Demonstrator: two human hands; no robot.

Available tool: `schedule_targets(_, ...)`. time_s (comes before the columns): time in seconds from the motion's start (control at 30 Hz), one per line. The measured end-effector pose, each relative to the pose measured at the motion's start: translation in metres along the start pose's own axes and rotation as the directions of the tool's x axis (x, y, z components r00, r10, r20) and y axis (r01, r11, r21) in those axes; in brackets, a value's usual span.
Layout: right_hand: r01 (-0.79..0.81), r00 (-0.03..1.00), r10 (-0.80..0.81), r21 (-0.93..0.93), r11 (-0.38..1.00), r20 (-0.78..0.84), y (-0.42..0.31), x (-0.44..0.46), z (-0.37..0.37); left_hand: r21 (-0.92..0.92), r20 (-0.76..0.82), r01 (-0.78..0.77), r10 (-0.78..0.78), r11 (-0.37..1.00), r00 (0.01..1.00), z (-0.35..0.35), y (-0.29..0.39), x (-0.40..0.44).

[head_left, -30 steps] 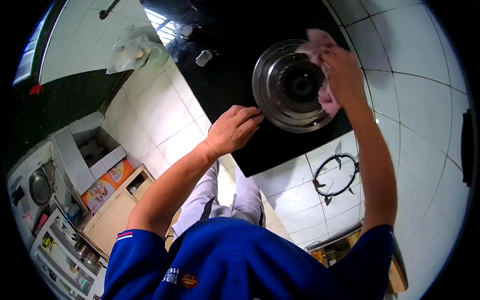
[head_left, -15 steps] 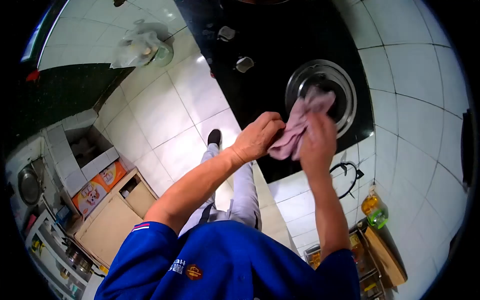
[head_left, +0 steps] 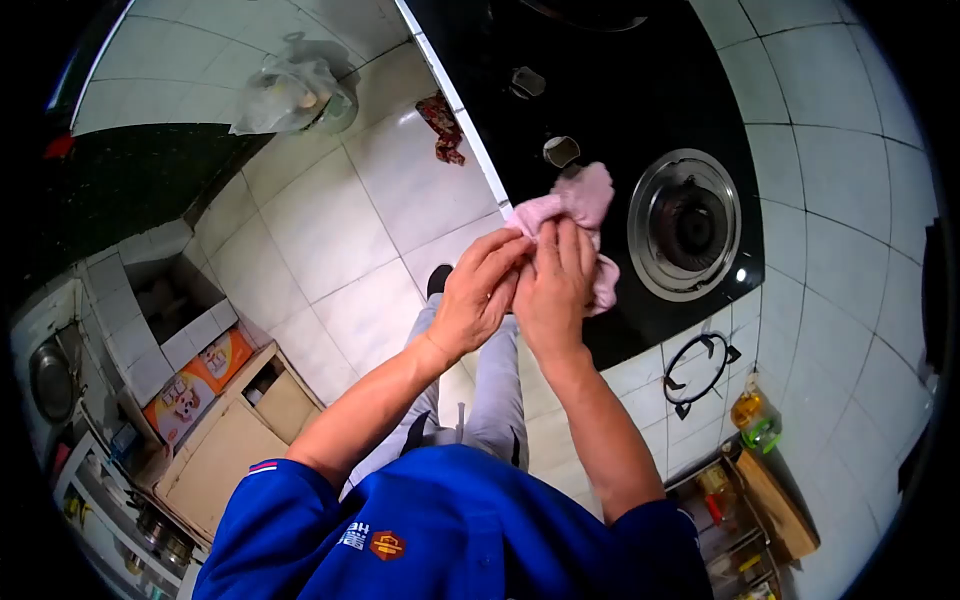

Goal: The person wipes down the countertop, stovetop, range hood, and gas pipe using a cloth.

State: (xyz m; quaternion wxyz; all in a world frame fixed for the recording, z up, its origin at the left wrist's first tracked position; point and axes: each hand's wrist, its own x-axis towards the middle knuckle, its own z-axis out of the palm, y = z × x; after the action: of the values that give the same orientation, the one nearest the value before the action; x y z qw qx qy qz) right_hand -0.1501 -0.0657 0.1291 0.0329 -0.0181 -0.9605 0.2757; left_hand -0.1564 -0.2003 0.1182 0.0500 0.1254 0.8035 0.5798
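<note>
Pink cloth [head_left: 586, 190] is held by the right hand [head_left: 552, 300], fingers close-set, left hand's [head_left: 474, 302] grip unclear, with burner [head_left: 690, 226] at three o'clock, knob [head_left: 562, 152] at twelve, pan support [head_left: 669, 374] at five.

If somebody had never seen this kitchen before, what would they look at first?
Probably the pink cloth, bright against the black stove top, at its edge under the right hand, with the left hand close beside. Next, maybe the shiny round burner to the cloth's right. The blue shirt fills the bottom middle.
</note>
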Motion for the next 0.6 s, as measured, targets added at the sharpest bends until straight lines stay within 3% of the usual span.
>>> schedule_targets(0.1, -0.112, 0.992, 0.096, 0.229, 0.967, 0.083, -0.01, 0.009, -0.002, -0.009, 0.084, 0.045, -0.044, 0.999, 0.995, -0.01, -0.005, 0.008)
schedule_targets(0.13, -0.244, 0.967, 0.184, 0.452, 0.858, 0.174, -0.01, 0.015, -0.011, 0.026, 0.11, 0.017, -0.02, 1.0, 0.994, -0.012, -0.007, 0.012)
schedule_targets(0.17, -0.369, 0.928, 0.238, 0.633, 0.681, 0.286, -0.007, 0.02, -0.019, 0.062, 0.136, -0.009, 0.0, 0.998, 0.991, -0.013, -0.008, 0.014)
schedule_targets(0.2, -0.449, 0.89, 0.257, 0.826, 0.342, 0.377, -0.004, 0.019, -0.02, 0.092, 0.153, 0.024, -0.038, 0.995, 0.987, -0.01, -0.006, 0.017)
schedule_targets(0.23, -0.471, 0.864, 0.261, 0.874, 0.117, 0.431, 0.003, 0.022, -0.02, 0.198, 0.125, -0.023, -0.002, 0.98, 0.992, -0.005, -0.002, 0.018)
schedule_targets(0.3, -0.468, 0.862, 0.224, 0.884, 0.011, 0.454, 0.016, 0.022, -0.029, 0.278, 0.044, -0.079, 0.069, 0.957, 0.997, 0.006, 0.005, 0.024)
schedule_targets(0.37, -0.395, 0.918, 0.243, 0.774, 0.495, 0.313, 0.027, 0.015, -0.039, 0.319, 0.005, -0.063, 0.065, 0.946, 0.998, 0.01, 0.004, 0.028)
schedule_targets(0.43, -0.072, 0.997, 0.067, 0.438, 0.896, 0.026, 0.046, 0.005, -0.043, 0.385, -0.057, -0.074, 0.104, 0.92, 0.993, 0.01, -0.004, 0.034)
schedule_targets(0.5, 0.103, 0.993, -0.088, 0.219, 0.97, -0.079, 0.073, -0.008, -0.037, 0.487, -0.11, -0.076, 0.147, 0.87, 0.983, 0.002, -0.013, 0.044)
schedule_targets(0.57, 0.277, 0.96, -0.268, 0.129, 0.952, -0.076, 0.097, -0.02, -0.032, 0.481, -0.133, -0.017, 0.092, 0.876, 0.987, -0.008, -0.017, 0.061)
schedule_targets(0.6, 0.276, 0.96, -0.266, 0.144, 0.95, -0.084, 0.099, -0.019, -0.029, 0.523, -0.126, -0.047, 0.131, 0.851, 0.983, -0.014, -0.016, 0.074)
